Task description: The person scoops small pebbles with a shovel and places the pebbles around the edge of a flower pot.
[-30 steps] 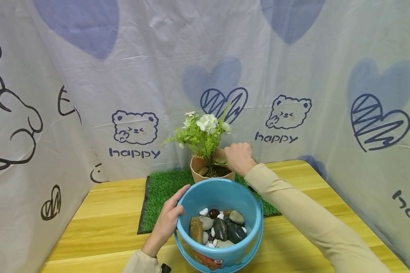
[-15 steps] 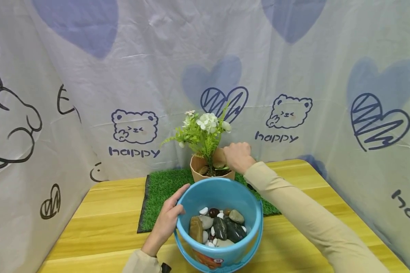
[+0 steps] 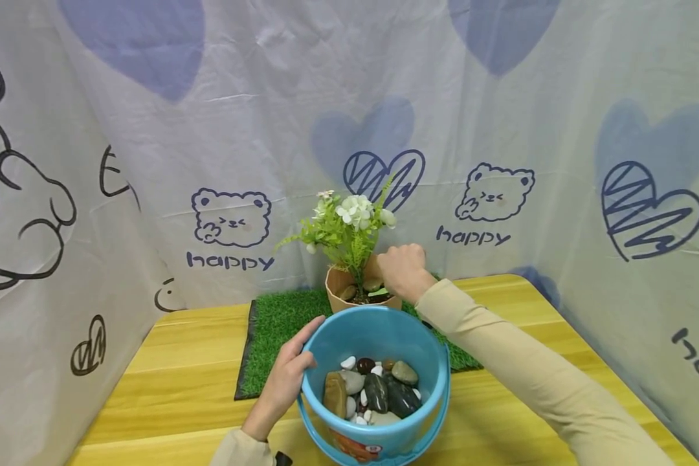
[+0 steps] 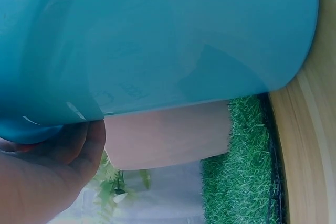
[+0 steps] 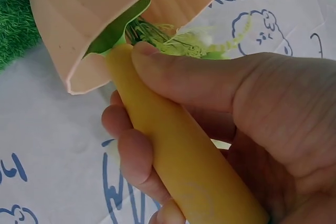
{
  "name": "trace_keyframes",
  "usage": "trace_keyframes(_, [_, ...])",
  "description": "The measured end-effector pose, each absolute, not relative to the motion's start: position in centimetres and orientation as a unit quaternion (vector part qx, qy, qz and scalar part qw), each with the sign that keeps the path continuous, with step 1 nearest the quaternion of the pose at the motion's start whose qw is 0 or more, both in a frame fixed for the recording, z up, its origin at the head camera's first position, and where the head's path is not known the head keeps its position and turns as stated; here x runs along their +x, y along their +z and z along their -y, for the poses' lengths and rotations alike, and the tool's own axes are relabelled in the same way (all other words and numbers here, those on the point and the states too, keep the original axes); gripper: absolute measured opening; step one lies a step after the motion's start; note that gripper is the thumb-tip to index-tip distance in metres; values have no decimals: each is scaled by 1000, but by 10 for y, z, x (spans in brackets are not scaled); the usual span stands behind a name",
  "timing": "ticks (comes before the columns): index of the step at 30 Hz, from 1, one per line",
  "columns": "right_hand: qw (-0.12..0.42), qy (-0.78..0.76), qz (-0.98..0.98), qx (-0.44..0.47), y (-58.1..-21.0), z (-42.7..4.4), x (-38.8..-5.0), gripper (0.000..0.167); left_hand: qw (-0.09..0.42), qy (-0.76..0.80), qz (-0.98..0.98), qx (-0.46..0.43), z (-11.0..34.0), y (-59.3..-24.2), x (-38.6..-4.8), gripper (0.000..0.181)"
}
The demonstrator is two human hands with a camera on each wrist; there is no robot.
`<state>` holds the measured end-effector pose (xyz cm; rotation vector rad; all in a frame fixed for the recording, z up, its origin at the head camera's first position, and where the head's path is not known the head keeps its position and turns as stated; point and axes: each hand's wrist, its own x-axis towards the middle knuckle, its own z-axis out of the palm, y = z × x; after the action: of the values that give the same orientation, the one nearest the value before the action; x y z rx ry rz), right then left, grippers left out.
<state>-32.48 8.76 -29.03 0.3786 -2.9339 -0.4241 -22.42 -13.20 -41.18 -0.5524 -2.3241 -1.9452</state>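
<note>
Trowel (image 5: 157,116) axis slanted, blade (image 5: 114,32) dn in pot (image 5: 73,19); R grip (image 3: 404,266) wrapped rd hndl (image 5: 197,169), L grip (image 3: 285,374) clasping bucket (image 3: 373,330).

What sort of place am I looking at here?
Probably a staged indoor tabletop setup: printed sheets hang around a wood-grain table, and a potted plant stands on a grass-like mat.

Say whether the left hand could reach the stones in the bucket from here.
Probably yes: the left hand grips the bucket at its top edge, and nothing covers the stones inside. It would likely have to let go first.
</note>
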Motion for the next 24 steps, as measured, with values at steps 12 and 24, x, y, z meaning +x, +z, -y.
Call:
trace_keyframes(12, [115, -145, 974, 130, -281, -93, -318, 25, 29, -627, 759, -171, 132, -413, -224, 72])
trace_keyframes(24, [118, -121, 975, 142, -278, -103, -317, 22, 29, -632, 754, -176, 131, -412, -223, 72])
